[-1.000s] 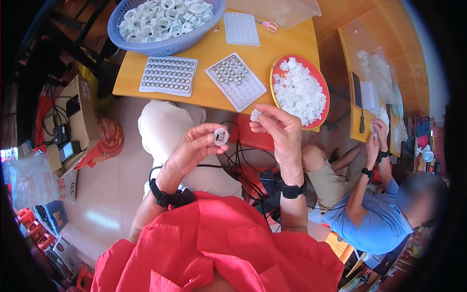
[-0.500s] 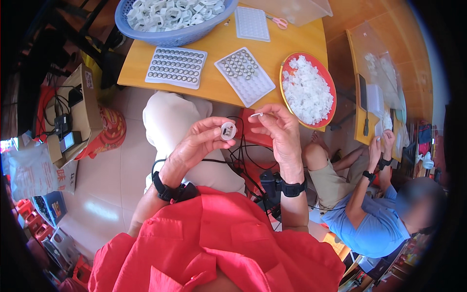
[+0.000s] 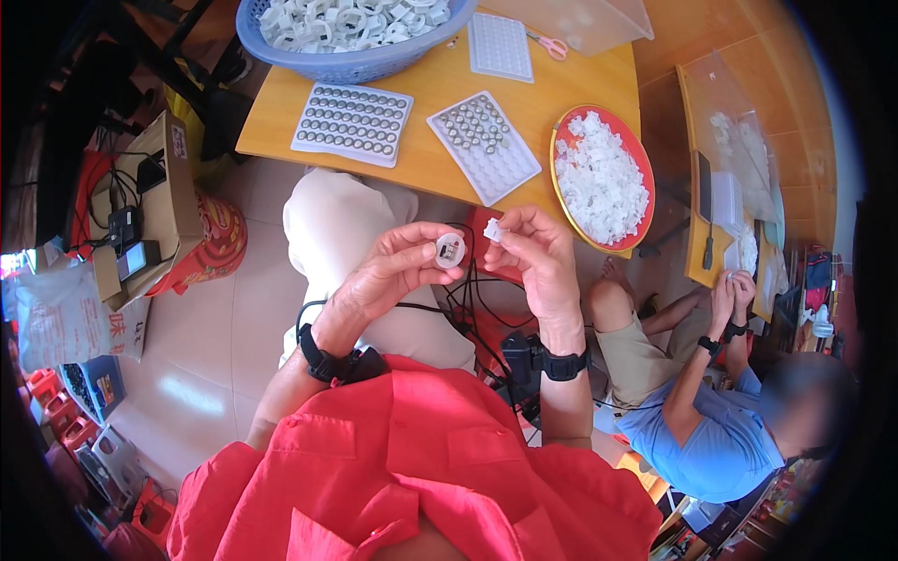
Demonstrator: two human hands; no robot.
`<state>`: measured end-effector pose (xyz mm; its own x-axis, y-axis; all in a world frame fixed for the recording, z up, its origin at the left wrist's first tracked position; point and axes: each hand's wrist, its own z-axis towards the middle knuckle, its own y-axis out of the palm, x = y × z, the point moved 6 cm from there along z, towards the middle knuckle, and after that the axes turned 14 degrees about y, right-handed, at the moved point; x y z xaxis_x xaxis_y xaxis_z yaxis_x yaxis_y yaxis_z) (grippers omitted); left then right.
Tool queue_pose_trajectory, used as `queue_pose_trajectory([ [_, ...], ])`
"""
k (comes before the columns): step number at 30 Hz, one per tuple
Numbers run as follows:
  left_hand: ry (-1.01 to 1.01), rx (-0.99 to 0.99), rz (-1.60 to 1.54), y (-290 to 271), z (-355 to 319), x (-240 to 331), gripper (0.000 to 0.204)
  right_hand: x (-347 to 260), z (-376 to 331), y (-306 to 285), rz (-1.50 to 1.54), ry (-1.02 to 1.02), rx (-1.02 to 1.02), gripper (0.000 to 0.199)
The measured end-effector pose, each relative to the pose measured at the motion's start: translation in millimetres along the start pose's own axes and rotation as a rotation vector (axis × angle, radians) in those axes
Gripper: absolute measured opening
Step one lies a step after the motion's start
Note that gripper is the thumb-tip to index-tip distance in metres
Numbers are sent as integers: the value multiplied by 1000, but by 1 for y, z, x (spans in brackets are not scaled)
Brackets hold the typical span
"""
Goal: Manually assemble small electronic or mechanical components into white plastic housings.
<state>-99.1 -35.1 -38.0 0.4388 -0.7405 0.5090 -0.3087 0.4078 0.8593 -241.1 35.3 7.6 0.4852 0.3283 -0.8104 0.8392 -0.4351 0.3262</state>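
Observation:
Between the thumb and fingers of my left hand (image 3: 404, 262) is a small round white plastic housing (image 3: 451, 250), its inside facing up with dark and metallic parts in it. My right hand (image 3: 537, 251) pinches a small white plastic piece (image 3: 492, 229) by its edge, just right of the housing and apart from it. Both hands are over my lap, in front of the table's near edge. Similar-looking white pieces (image 3: 603, 182) are heaped in a red round tray (image 3: 647, 224) with a yellow rim, to the right on the table.
On the wooden table (image 3: 271, 112) stand a blue basket (image 3: 355, 65) of white plastic rings, a white tray (image 3: 351, 154) with rows of round metallic parts, a partly filled tray (image 3: 500, 182), another white tray (image 3: 500, 47) and pink scissors (image 3: 554, 47). A co-worker (image 3: 716, 430) sits at right. Black cables (image 3: 468, 309) hang below my hands.
The white piece in my right hand has turned from edge-on to showing its broader side, and sits slightly nearer the housing. My view has shifted a little, so the table appears farther right.

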Motion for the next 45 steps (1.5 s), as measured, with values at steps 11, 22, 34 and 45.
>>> queue_pose_trajectory([
  [11,-39,32,-3,0,1,-2,27,-9,-7,18,-221,-12,-57,16],
  [22,-45,39,14,-1,1,-5,26,-5,-11,41,-492,-154,-23,13],
  [34,-32,46,49,-3,0,-7,25,-15,-15,46,-689,-303,81,15],
  [45,-52,76,75,-2,0,-6,29,-13,-15,40,-743,-475,233,15],
])
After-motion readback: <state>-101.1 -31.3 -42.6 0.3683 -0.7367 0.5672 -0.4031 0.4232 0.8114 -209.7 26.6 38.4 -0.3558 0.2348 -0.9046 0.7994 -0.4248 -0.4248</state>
